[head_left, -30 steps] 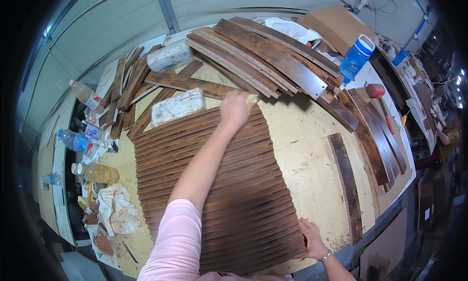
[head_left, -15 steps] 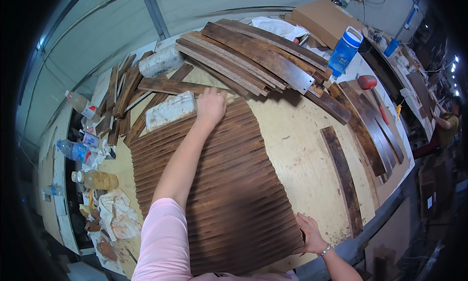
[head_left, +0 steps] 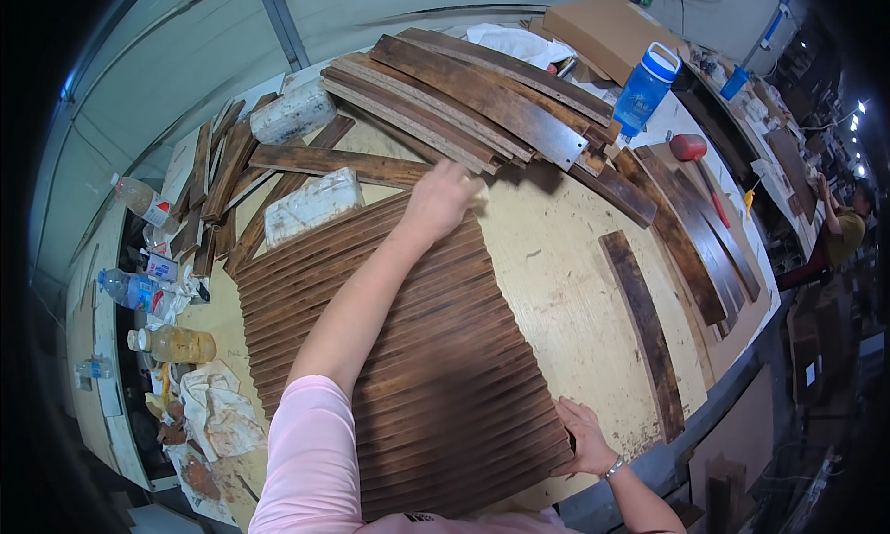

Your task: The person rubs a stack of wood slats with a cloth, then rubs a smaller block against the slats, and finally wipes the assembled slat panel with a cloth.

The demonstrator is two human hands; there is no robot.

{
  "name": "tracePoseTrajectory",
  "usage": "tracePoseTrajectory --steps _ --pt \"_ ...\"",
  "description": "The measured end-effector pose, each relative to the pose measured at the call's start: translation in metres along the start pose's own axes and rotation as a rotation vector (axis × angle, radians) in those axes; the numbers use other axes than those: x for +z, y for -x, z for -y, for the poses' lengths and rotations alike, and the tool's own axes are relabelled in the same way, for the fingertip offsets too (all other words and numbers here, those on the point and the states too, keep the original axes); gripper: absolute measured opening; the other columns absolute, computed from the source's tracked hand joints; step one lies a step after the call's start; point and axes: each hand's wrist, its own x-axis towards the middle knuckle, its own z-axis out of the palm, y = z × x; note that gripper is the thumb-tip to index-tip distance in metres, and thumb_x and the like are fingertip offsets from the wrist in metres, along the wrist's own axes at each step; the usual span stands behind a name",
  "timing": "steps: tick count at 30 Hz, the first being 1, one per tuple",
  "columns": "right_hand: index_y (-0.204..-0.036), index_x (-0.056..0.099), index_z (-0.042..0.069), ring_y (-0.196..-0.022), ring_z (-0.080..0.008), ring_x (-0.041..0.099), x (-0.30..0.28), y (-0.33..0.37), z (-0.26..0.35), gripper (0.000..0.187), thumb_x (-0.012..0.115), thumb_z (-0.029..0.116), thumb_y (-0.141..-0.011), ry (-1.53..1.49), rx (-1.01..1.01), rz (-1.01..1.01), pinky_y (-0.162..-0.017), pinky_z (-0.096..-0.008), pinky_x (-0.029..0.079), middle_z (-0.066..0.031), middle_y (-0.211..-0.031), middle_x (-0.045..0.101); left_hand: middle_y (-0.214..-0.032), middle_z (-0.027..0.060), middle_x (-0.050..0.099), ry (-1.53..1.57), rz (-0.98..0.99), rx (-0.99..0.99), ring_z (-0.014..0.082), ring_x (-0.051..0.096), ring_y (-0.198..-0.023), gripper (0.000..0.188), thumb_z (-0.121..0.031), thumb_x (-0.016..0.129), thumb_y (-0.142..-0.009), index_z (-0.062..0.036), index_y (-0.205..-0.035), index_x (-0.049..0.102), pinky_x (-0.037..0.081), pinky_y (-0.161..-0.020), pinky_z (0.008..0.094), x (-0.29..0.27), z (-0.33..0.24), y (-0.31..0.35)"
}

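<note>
A row of dark brown wooden slats (head_left: 422, 325) lies side by side in front of me, forming a ridged panel on the pale board (head_left: 556, 284). My left hand (head_left: 439, 203) is at the panel's far right corner, its fingers closed round a pale yellowish wad (head_left: 479, 193), possibly cloth or sponge, mostly hidden by the hand. Against the slats' ends at the near right edge rests my right hand (head_left: 586, 438), fingers stretched out, a bracelet on its wrist. A whitish wrapped block (head_left: 313, 207) touches the panel's far edge.
Curved dark planks (head_left: 482, 89) are piled at the back, beside a second wrapped block (head_left: 293, 113). A single slat (head_left: 642, 335) lies to the right, near more planks (head_left: 681, 247), a red mallet (head_left: 688, 147) and a blue bottle (head_left: 646, 91). Bottles (head_left: 172, 344) and a stained cloth (head_left: 221, 409) line the left.
My left hand has slid rightward along the far edge with the pale wad, from beside the wrapped block to the panel's far right corner. My right hand stays at the near right edge.
</note>
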Motion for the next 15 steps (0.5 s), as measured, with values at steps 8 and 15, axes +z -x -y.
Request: tracePoseTrajectory --steps 8,15 --pt "-0.151 0.036 0.008 -0.143 -0.0374 0.033 -0.006 -0.003 0.013 0.131 0.094 0.046 -0.041 0.005 0.031 -0.014 -0.116 -0.0542 0.021 -0.0203 -0.152 0.039 -0.116 0.0039 0.064 -0.011 0.21 -0.211 0.0265 0.058 -0.108 0.038 0.0 0.066 -0.08 -0.0192 -0.112 0.073 0.05 -0.092 0.0371 -0.052 0.036 0.066" --pt "-0.151 0.037 0.008 -0.142 -0.0366 0.034 -0.002 -0.005 0.011 0.132 0.095 0.044 -0.038 0.012 0.024 -0.024 -0.116 -0.0539 0.021 -0.0135 -0.151 0.044 -0.12 0.0049 0.064 -0.128 0.229 -0.447 0.0282 0.057 -0.113 0.044 0.005 0.063 -0.077 -0.019 -0.112 0.074 0.049 -0.095 0.0381 -0.145 0.09 0.199"
